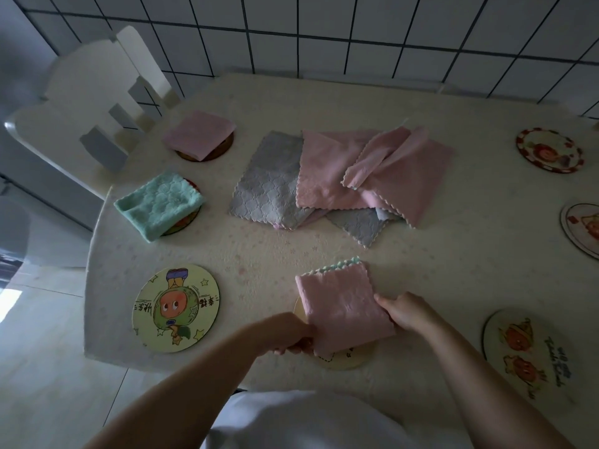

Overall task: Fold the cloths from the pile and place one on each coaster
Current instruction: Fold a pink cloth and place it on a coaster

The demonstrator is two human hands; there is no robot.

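A folded pink cloth [342,311] lies over a round coaster [348,359] at the table's near edge. My left hand [288,335] grips its near left corner and my right hand [406,311] holds its right edge. A pile of pink and grey cloths [340,176] sits in the middle of the table. A folded pink cloth [199,134] covers a coaster at the far left, and a folded teal cloth [160,204] covers another below it. A bare cartoon coaster [176,307] lies at the near left.
Three more bare coasters lie along the right side [549,150], [583,228], [526,351]. A white chair [87,102] stands at the table's far left corner. A tiled wall [356,34] runs behind the table [470,254].
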